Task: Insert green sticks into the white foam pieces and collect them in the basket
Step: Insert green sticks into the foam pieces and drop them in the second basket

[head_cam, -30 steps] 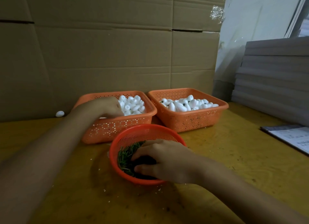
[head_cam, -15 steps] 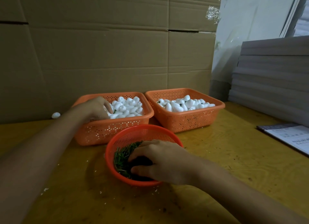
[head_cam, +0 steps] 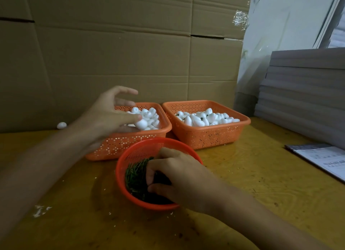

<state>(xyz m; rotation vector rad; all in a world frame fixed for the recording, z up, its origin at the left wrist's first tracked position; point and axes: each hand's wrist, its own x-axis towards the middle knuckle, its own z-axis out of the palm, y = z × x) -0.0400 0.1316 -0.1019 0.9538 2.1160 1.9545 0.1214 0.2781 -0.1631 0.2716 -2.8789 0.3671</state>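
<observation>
Two orange rectangular baskets stand side by side. The left basket (head_cam: 130,138) holds plain white foam pieces; the right basket (head_cam: 205,136) holds foam pieces with green showing on some. My left hand (head_cam: 106,115) hovers over the left basket, thumb and lower fingers pinching one white foam piece (head_cam: 141,123), the index and middle fingers spread above. In front sits a round red basket (head_cam: 119,175) of green sticks (head_cam: 134,175). My right hand (head_cam: 179,177) reaches into it with fingers curled into the sticks.
A cardboard wall (head_cam: 130,54) closes off the back. One loose foam piece (head_cam: 61,125) lies at its foot on the left. Grey sheets (head_cam: 302,93) are stacked at the right, with a printed booklet (head_cam: 323,160) on the yellow table (head_cam: 252,184). White crumbs (head_cam: 40,210) lie front left.
My left hand has lifted out of the left basket with a foam piece and its fingers have spread. My right hand stays in the red basket among the sticks.
</observation>
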